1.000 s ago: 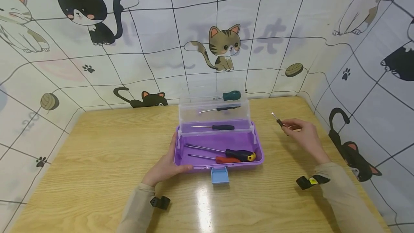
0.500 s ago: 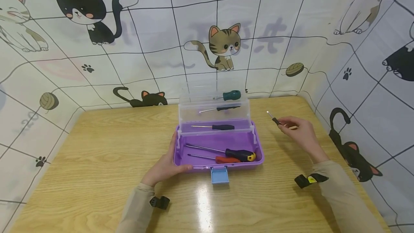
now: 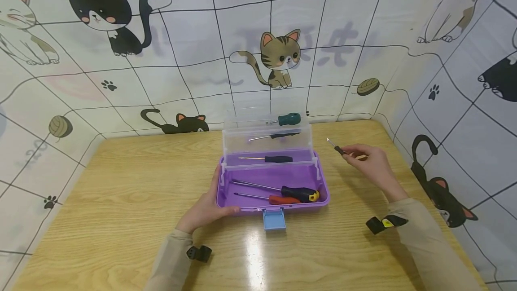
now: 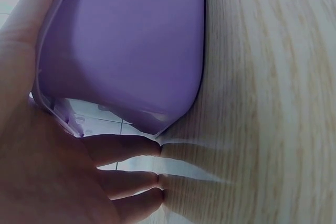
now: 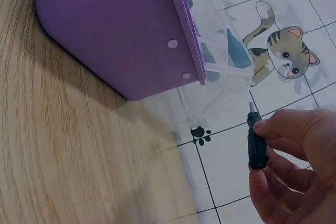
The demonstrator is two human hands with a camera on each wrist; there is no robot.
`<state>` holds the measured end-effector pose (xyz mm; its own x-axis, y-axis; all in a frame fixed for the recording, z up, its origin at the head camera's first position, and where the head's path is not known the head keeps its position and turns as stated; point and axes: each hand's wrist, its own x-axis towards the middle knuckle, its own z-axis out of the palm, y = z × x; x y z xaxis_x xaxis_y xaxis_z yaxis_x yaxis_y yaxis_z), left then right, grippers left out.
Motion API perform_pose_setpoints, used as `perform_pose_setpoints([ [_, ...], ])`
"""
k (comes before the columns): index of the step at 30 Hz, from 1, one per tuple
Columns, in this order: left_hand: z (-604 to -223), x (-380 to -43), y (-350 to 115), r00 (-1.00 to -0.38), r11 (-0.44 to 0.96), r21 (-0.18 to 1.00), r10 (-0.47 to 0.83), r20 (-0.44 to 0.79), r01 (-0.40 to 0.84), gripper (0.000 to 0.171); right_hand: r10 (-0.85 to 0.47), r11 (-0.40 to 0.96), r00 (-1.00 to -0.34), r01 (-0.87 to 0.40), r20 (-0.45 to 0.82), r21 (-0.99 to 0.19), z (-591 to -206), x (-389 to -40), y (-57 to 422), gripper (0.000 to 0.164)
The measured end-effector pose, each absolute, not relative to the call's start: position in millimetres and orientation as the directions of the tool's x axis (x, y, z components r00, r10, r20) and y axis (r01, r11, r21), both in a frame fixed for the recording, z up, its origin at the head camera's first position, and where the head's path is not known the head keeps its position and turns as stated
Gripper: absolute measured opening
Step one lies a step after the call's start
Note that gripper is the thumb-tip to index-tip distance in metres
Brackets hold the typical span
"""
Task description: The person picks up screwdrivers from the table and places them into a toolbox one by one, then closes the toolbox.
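Observation:
In the head view a purple toolbox (image 3: 266,175) stands on the table with its lid raised. My left hand (image 3: 204,210) lies against its left front corner, thumb along the front, the other fingers extended at the side. Seen from the left wrist, the fingertips (image 4: 153,196) reach down to the tabletop. To the right of the box, my right hand (image 3: 372,165) pinches a small black-handled screwdriver (image 3: 337,149) above the table. Its metal tip points up and left, apart from the box. From the right wrist, thumb and fingers grip the black handle (image 5: 256,145).
Inside the box lie a black-and-yellow screwdriver (image 3: 300,193) and a red-handled one (image 3: 282,200). The clear raised tiers bear a green screwdriver (image 3: 289,119) and two black ones. A blue latch (image 3: 274,220) hangs at the front. Cat-patterned sheeting (image 3: 194,57) borders the table (image 3: 133,201).
My right hand has moved a little to the left with the small screwdriver, nearer the toolbox. The left hand and the box have stayed in place.

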<state>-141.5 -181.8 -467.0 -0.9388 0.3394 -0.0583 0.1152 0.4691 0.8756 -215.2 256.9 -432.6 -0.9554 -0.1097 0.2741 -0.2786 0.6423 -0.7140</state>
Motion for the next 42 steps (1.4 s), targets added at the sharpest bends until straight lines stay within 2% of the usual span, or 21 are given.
perform_pose_setpoints([
  [7,-466.4,-141.1,-181.7,-0.939,0.454,0.879,0.344,-0.025,0.143,0.128,-0.131,0.625,-0.959,-0.276,0.251,-0.73,-427.9,-218.2,251.7,0.023],
  [16,-468.5,-141.9,-182.4,-0.941,0.477,0.869,0.336,-0.044,0.13,0.127,-0.151,0.614,-0.955,-0.293,0.255,-0.733,-417.2,-221.4,241.8,0.024],
  [26,-468.1,-141.5,-182.2,-0.933,0.417,0.894,0.36,0.003,0.164,0.127,-0.169,0.603,-0.945,-0.323,0.279,-0.73,-408.5,-226.8,228.7,0.024],
  [34,-466.9,-141.1,-181.1,-0.937,0.449,0.882,0.349,-0.024,0.145,0.127,-0.174,0.599,-0.945,-0.325,0.277,-0.732,-404.6,-228.0,219.9,0.023],
  [42,-467.3,-140.8,-181.7,-0.935,0.424,0.894,0.353,-0.015,0.146,0.128,-0.199,0.582,-0.943,-0.332,0.266,-0.742,-400.3,-231.9,210.7,0.022],
])
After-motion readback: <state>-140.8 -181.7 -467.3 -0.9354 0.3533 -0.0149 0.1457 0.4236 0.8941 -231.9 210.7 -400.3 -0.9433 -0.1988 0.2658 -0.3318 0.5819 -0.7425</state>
